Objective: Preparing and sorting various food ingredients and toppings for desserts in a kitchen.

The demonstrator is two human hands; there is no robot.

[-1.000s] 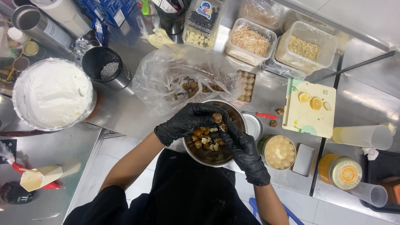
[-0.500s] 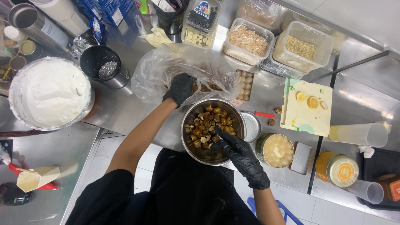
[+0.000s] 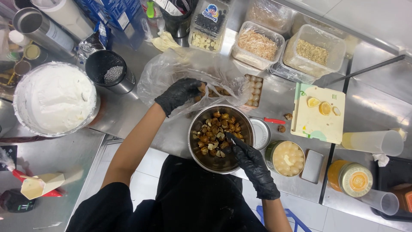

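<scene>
Reaching away from the steel bowl (image 3: pixel 221 138), the left hand (image 3: pixel 179 94) now sits inside the clear plastic bag (image 3: pixel 171 73) behind it, whereas a second ago both gloved hands were bunched together over the bowl's contents. At the far left of the steel surface (image 3: pixel 124 114) stands a big foil-lined tub of white cream (image 3: pixel 53 98), with a black cup (image 3: pixel 107 71) holding small silver beads just beside it. The left hand's grip is curled around brown fruit in the bag's mouth, fingers closed on a piece or two, though exactly how many cannot be told. The bag lies crumpled, its long axis running left to right across the surface, its opening facing right toward the fruit spilled there. The bowl is round, shiny, and about half full of brown shells and pale bits. The right hand (image 3: pixel 251 161) rests on the bowl's near right rim, index finger stretched toward the middle, the other fingers loosely bent, gripping nothing visible. Further right stand a tin of pale peeled fruit (image 3: pixel 285 158) and a cutting board (image 3: pixel 318 112) carrying lemon slices.
</scene>
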